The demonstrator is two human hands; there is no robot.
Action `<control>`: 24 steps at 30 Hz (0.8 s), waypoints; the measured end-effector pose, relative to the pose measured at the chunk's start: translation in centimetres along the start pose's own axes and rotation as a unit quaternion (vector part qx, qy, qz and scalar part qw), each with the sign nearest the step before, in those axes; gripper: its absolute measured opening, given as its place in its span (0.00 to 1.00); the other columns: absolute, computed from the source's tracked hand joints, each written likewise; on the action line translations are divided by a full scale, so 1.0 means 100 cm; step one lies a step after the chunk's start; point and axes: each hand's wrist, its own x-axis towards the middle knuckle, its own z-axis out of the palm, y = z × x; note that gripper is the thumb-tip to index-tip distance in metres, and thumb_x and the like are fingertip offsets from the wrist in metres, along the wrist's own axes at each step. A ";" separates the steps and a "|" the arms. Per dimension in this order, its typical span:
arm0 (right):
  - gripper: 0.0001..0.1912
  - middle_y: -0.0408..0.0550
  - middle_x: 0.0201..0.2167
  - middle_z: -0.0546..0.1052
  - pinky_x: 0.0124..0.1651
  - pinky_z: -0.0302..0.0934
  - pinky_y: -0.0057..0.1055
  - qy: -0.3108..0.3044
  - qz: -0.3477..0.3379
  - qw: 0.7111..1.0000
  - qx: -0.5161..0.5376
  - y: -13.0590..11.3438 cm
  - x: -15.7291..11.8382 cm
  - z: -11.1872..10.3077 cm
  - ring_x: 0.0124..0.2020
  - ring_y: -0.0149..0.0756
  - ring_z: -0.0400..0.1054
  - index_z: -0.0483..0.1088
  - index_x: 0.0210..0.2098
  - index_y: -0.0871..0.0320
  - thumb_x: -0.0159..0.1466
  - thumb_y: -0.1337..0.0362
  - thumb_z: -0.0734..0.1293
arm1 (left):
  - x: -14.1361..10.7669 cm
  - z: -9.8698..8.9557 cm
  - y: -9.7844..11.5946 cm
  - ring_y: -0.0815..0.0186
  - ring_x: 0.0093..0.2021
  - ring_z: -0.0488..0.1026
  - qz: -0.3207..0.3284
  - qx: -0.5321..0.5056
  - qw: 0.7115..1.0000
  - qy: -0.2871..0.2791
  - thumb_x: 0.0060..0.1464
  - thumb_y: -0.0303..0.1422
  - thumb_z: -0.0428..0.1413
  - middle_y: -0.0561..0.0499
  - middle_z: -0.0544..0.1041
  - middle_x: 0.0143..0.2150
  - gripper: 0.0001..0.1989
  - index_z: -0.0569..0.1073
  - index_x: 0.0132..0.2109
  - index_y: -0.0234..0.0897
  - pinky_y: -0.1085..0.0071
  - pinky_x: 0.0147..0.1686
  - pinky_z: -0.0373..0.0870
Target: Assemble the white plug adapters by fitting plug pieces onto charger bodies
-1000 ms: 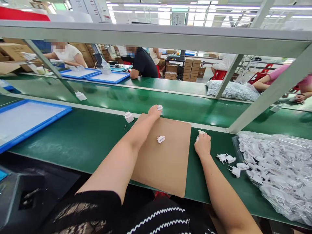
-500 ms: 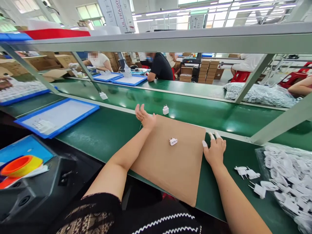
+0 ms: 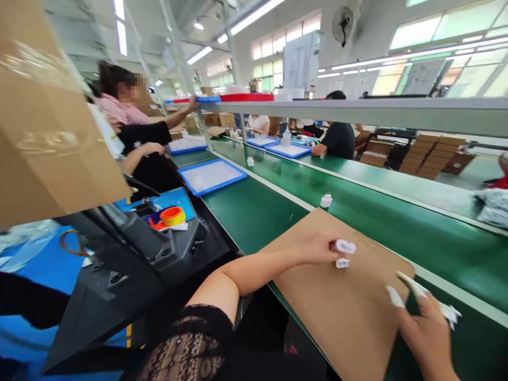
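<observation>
Blue-rimmed tray (image 3: 214, 175) at ten o'clock of left hand (image 3: 319, 247), which pinches a white adapter (image 3: 346, 246) over brown cardboard (image 3: 345, 317); second adapter (image 3: 342, 263) on cardboard, six o'clock of first. Right hand (image 3: 428, 330) at four o'clock, thumb and forefinger spread.

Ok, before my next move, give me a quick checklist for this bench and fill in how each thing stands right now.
1. Cardboard sheet lying under the work: ok.
2. Upper white piece and lower white piece both at your left hand: ok.
3. Firm grip on either piece: cannot tell, it's blurred there.
4. Right hand with thumb and forefinger apart: ok; whether its other fingers hold anything: cannot tell.
5. White adapter past the cardboard's far corner, away from both hands: ok.
</observation>
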 end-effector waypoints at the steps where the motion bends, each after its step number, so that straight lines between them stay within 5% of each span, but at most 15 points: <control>1: 0.26 0.56 0.50 0.78 0.56 0.69 0.55 -0.033 0.004 0.997 0.072 -0.020 -0.002 -0.005 0.53 0.58 0.74 0.71 0.62 0.50 0.66 0.50 0.67 | -0.014 0.018 0.011 0.63 0.39 0.72 0.047 -0.033 0.998 -0.040 0.53 0.36 0.67 0.48 0.75 0.38 0.11 0.78 0.41 0.36 0.69 0.39 0.69; 5: 0.20 0.53 0.49 0.79 0.56 0.70 0.45 -0.161 0.015 0.956 0.247 -0.074 -0.003 -0.011 0.51 0.47 0.75 0.76 0.56 0.51 0.66 0.54 0.71 | -0.051 0.056 0.036 0.64 0.36 0.68 0.047 -0.091 0.988 -0.117 0.54 0.32 0.64 0.50 0.72 0.34 0.06 0.76 0.37 0.35 0.68 0.39 0.66; 9: 0.15 0.51 0.47 0.80 0.53 0.71 0.41 -0.156 0.095 0.941 0.283 -0.082 -0.004 -0.014 0.49 0.44 0.75 0.80 0.50 0.52 0.67 0.55 0.71 | -0.059 0.065 0.035 0.65 0.35 0.68 -0.036 -0.216 0.968 -0.126 0.59 0.39 0.61 0.50 0.74 0.37 0.13 0.75 0.46 0.35 0.69 0.37 0.66; 12: 0.14 0.50 0.46 0.80 0.50 0.71 0.39 -0.146 0.125 0.933 0.305 -0.084 -0.006 -0.020 0.47 0.43 0.75 0.80 0.49 0.52 0.67 0.54 0.70 | -0.063 0.066 0.035 0.65 0.35 0.68 -0.013 -0.246 0.964 -0.104 0.63 0.46 0.57 0.50 0.73 0.36 0.16 0.72 0.45 0.36 0.68 0.38 0.67; 18: 0.11 0.46 0.33 0.77 0.39 0.68 0.33 -0.137 0.093 0.960 0.225 -0.100 -0.005 -0.031 0.34 0.36 0.71 0.81 0.47 0.52 0.67 0.59 0.70 | -0.070 0.062 0.034 0.63 0.36 0.71 0.053 -0.180 0.973 -0.134 0.69 0.48 0.48 0.47 0.73 0.38 0.17 0.68 0.48 0.38 0.65 0.40 0.69; 24: 0.10 0.46 0.35 0.77 0.39 0.68 0.34 -0.092 0.123 0.947 0.281 -0.103 -0.011 -0.026 0.35 0.36 0.72 0.83 0.45 0.49 0.63 0.61 0.74 | -0.069 0.053 0.028 0.59 0.40 0.71 0.147 -0.046 0.978 -0.140 0.71 0.47 0.45 0.43 0.72 0.43 0.18 0.67 0.51 0.37 0.64 0.41 0.69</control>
